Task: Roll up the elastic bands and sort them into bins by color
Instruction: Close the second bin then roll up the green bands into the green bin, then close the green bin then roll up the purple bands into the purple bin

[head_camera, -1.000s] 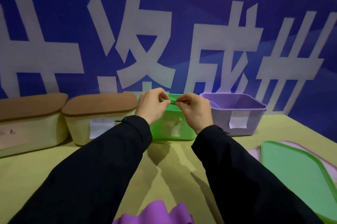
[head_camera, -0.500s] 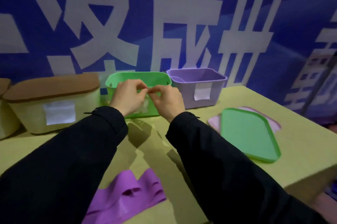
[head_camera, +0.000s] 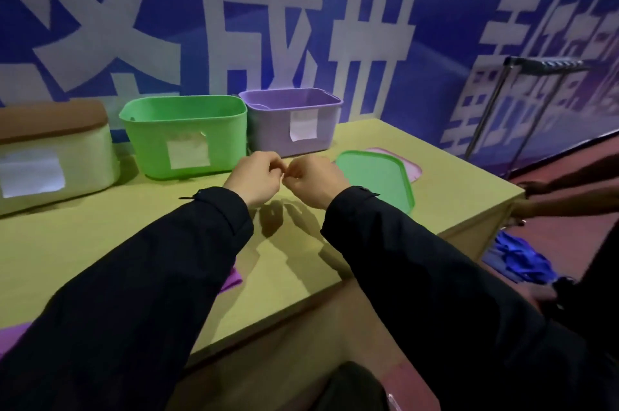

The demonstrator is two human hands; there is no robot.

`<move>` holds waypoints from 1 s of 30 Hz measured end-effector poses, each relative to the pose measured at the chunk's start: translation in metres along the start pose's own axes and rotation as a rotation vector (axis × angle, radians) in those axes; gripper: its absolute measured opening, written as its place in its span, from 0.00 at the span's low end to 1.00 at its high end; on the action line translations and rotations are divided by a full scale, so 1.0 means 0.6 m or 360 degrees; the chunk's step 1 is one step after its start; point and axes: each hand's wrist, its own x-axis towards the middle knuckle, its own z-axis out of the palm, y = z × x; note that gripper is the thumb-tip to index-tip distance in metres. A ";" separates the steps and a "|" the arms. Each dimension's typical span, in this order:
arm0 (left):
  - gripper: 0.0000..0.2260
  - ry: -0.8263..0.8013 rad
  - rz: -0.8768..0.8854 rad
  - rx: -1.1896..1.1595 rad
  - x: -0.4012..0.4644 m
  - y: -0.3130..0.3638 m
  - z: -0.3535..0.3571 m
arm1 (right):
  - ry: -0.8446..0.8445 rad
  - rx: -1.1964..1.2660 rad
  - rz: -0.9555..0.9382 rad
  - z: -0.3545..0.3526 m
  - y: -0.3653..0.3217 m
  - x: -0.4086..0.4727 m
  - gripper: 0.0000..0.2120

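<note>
Just in front of the green bin point(head_camera: 183, 134), both hands meet, left hand point(head_camera: 254, 179) and right hand point(head_camera: 314, 180), fingers curled; whether either grip holds anything is hidden. Nearer the person than that bin, a purple elastic band point(head_camera: 230, 280) lies flat on the surface point(head_camera: 83, 243), mostly hidden under the left sleeve.

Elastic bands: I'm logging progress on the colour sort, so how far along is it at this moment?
Done: nothing shows for sure; the green bin and purple bin stand open, insides mostly hidden. In hand: the left hand and right hand are curled together above the table; no band shows between them. Left: a purple band lies partly hidden under the left sleeve.
</note>
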 end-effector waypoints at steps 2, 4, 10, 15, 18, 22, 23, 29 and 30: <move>0.12 -0.0058 0.0043 -0.0007 -0.008 0.020 0.020 | 0.0045 -0.0200 0.0175 -0.017 0.033 -0.030 0.15; 0.12 -0.0093 0.0086 0.0011 -0.013 0.033 0.032 | -0.0081 -0.0452 0.0310 -0.027 0.055 -0.059 0.12; 0.10 -0.0134 0.0146 0.0035 -0.031 0.044 0.037 | -0.0061 -0.0730 0.0239 -0.031 0.058 -0.093 0.04; 0.09 -0.0066 0.0077 -0.0041 -0.029 0.038 0.010 | 0.0305 -0.0528 0.0136 -0.034 0.061 -0.092 0.06; 0.10 -0.0056 0.0063 -0.0036 -0.032 0.029 0.002 | 0.0560 -0.0511 0.0008 -0.038 0.051 -0.097 0.06; 0.11 -0.0003 -0.0007 -0.0086 -0.037 0.003 -0.008 | 0.1126 -0.0198 -0.0277 -0.070 0.030 -0.107 0.10; 0.13 0.0029 -0.0042 -0.0109 -0.036 -0.003 -0.015 | 0.1219 0.0009 -0.0328 -0.084 0.023 -0.108 0.11; 0.26 0.0294 -0.0383 -0.0579 -0.031 -0.061 -0.084 | 0.1182 0.1574 -0.0318 -0.171 -0.032 -0.097 0.12; 0.27 0.0336 -0.0434 -0.0720 -0.035 -0.069 -0.097 | 0.1081 0.1779 -0.0275 -0.174 -0.038 -0.090 0.12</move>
